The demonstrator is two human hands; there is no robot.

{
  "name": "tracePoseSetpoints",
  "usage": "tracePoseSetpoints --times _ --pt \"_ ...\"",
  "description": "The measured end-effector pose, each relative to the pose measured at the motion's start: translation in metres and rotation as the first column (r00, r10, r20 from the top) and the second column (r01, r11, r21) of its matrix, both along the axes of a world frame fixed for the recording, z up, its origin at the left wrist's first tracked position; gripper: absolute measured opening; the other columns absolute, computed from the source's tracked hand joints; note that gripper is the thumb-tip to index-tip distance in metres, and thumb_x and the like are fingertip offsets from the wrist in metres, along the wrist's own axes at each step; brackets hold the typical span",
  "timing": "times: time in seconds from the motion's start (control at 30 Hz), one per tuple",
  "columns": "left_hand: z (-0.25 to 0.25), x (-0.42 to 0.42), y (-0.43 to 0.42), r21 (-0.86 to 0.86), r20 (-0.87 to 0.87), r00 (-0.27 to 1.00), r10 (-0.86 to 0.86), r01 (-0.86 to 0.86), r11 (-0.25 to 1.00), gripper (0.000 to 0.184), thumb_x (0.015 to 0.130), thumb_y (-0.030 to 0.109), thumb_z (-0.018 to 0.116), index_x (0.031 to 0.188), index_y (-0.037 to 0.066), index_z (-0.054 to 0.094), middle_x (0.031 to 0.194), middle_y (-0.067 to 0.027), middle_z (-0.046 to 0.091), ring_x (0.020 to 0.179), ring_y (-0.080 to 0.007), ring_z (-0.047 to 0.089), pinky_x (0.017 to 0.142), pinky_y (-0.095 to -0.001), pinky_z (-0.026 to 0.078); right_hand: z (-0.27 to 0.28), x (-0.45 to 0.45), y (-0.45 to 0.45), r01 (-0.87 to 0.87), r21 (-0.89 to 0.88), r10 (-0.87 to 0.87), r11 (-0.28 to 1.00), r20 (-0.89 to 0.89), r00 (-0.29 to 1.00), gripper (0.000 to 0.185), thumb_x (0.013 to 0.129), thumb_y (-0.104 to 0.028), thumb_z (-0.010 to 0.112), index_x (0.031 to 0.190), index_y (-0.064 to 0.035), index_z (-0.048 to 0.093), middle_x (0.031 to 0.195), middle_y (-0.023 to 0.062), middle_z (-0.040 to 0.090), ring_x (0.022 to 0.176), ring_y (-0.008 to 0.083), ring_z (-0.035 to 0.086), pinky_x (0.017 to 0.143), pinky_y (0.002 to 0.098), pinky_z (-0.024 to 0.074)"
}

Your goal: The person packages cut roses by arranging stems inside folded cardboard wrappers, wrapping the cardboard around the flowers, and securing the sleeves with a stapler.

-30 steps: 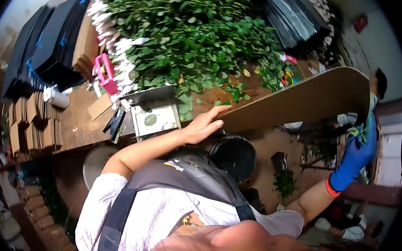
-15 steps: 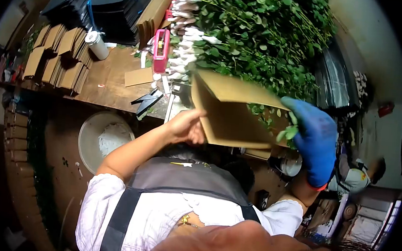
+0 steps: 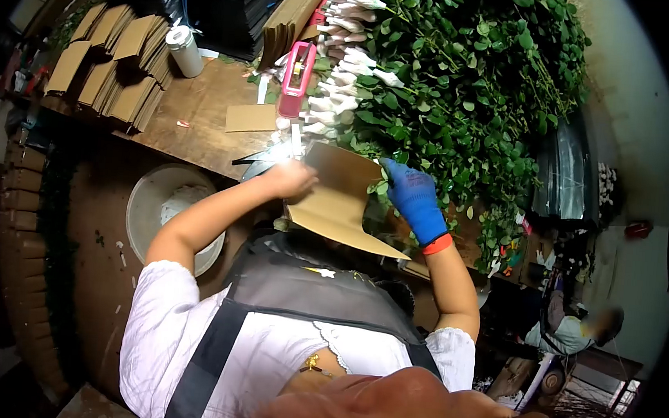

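My bare left hand (image 3: 291, 180) is closed on the left edge of a folded brown cardboard sheet (image 3: 333, 209). The sheet is bent, its lower flap pointing right toward my apron. At its right side is my right hand (image 3: 410, 191) in a blue glove with a red cuff, its fingers pinched around a small leafy stem (image 3: 382, 185). Whether the glove also touches the cardboard is hard to tell. Just beyond the sheet lie many green leafy stems (image 3: 470, 86), their heads in white sleeves (image 3: 344, 84). A bright glare beside my left hand washes out part of a dark tool (image 3: 255, 163).
A pink tape dispenser (image 3: 296, 80), a flat cardboard piece (image 3: 250, 118) and a white bottle (image 3: 184, 52) are on the wooden table (image 3: 202, 92). Cardboard stacks (image 3: 114, 66) stand left. A white bucket (image 3: 141, 225) sits below. Another person (image 3: 568, 333) is far right.
My right hand has moved left and inward, with green leaves still at its fingers. The cardboard has come lower and left, its fold opened differently. My left hand shifted slightly left and up.
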State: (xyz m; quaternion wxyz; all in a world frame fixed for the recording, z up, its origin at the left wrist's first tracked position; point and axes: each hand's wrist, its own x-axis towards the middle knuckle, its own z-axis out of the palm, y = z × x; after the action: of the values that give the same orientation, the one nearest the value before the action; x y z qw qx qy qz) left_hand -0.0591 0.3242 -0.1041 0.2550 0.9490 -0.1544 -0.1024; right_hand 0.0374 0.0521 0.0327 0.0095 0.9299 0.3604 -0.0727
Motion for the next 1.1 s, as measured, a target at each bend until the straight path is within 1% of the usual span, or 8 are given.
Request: tracePoseSetpoints --times 0.2,0.33,0.47,0.63,0.7,0.87,1.03,1.1 --pt "-0.069 0.002 -0.024 0.259 0.296 0.878 -0.376 0.305 0.916 0.089 0.089 0.067 0.047 0.148 0.0 0.039 0.162 -0.0186 0.024 0.15 -0.0297 0.021 0.121 -0.0506 0.011 0.043 -0.018 0.007 -0.143 0.375 0.086 0.916 0.165 0.983 0.057 0.079 -0.005 0.065 0.135 -0.0113 0.056 0.116 0.0141 0.067 0.096 0.0338 0.067 0.083 0.0419 0.0557" --pt "-0.065 0.0 -0.026 0.142 0.364 0.891 -0.272 0.235 0.961 0.091 0.086 0.069 0.049 0.146 0.001 0.042 0.157 -0.0171 0.033 0.144 -0.0301 0.033 0.12 -0.049 0.016 0.084 -0.045 0.015 0.11 0.487 0.195 0.866 -0.534 0.823 0.053 0.078 -0.022 0.073 0.129 -0.0113 0.059 0.102 0.011 0.07 0.09 0.03 0.067 0.081 0.0428 0.0548" --pt "-0.068 -0.003 -0.026 0.182 0.304 0.907 -0.293 0.247 0.952 0.088 0.088 0.069 0.047 0.144 0.001 0.044 0.147 -0.0183 0.047 0.133 -0.0299 0.046 0.119 -0.0492 0.018 -0.029 -0.008 0.036 -0.127 0.191 0.095 0.973 0.168 0.981 0.034 0.082 -0.026 0.069 0.113 -0.0105 0.063 0.094 0.0108 0.068 0.086 0.0316 0.066 0.078 0.0446 0.0537" --pt "-0.067 0.001 -0.027 0.203 0.031 0.945 -0.325 0.313 0.928 0.096 0.088 0.071 0.045 0.151 0.0 0.033 0.161 -0.0149 0.029 0.149 -0.0257 0.027 0.119 -0.0506 0.016 -0.018 0.011 0.047 -0.12 0.036 0.123 0.992 -0.106 0.987 0.045 0.081 -0.031 0.072 0.119 -0.01 0.058 0.109 0.0165 0.065 0.1 0.0357 0.064 0.085 0.0458 0.0519" --pt "-0.071 -0.001 -0.025 0.126 0.486 0.835 -0.26 0.227 0.966 0.089 0.087 0.067 0.05 0.144 0.0 0.044 0.147 -0.0201 0.046 0.14 -0.031 0.039 0.119 -0.0502 0.018 0.006 -0.011 0.044 -0.288 0.244 0.226 0.926 0.254 0.941 0.057 0.081 -0.037 0.073 0.128 -0.01 0.056 0.121 0.0169 0.062 0.109 0.0363 0.061 0.091 0.045 0.0507" --pt "-0.079 0.001 -0.025 0.202 0.352 0.881 -0.316 0.258 0.945 0.092 0.083 0.068 0.053 0.146 0.001 0.042 0.151 -0.0188 0.042 0.145 -0.0298 0.034 0.117 -0.0503 0.019 0.022 -0.078 0.058 -0.141 0.211 0.232 0.967 -0.512 0.827 0.07 0.078 -0.039 0.077 0.138 -0.0107 0.052 0.119 0.017 0.064 0.101 0.0327 0.066 0.088 0.0433 0.0525" --pt "-0.075 0.0 -0.024 0.134 0.286 0.911 -0.296 0.268 0.954 0.095 0.08 0.063 0.061 0.149 0.003 0.036 0.157 -0.0152 0.034 0.146 -0.0292 0.032 0.119 -0.0483 0.018 -0.026 -0.099 0.083 -0.354 0.01 0.341 0.935 -0.301 0.891 0.041 0.082 -0.037 0.07 0.115 -0.0145 0.063 0.09 0.012 0.067 0.085 0.0321 0.066 0.072 0.0467 0.0522" --pt "-0.044 0.014 -0.085 -0.692 0.719 0.621 0.311 0.682 0.238 0.084 0.085 0.061 0.06 0.146 0.007 0.042 0.15 -0.0152 0.042 0.14 -0.0283 0.038 0.116 -0.0475 0.023 -0.014 -0.092 0.1 -0.379 0.187 0.421 0.906 -0.319 0.849 0.039 0.084 -0.037 0.068 0.116 -0.0151 0.062 0.092 0.0126 0.067 0.085 0.0318 0.066 0.072 0.046 0.0522"
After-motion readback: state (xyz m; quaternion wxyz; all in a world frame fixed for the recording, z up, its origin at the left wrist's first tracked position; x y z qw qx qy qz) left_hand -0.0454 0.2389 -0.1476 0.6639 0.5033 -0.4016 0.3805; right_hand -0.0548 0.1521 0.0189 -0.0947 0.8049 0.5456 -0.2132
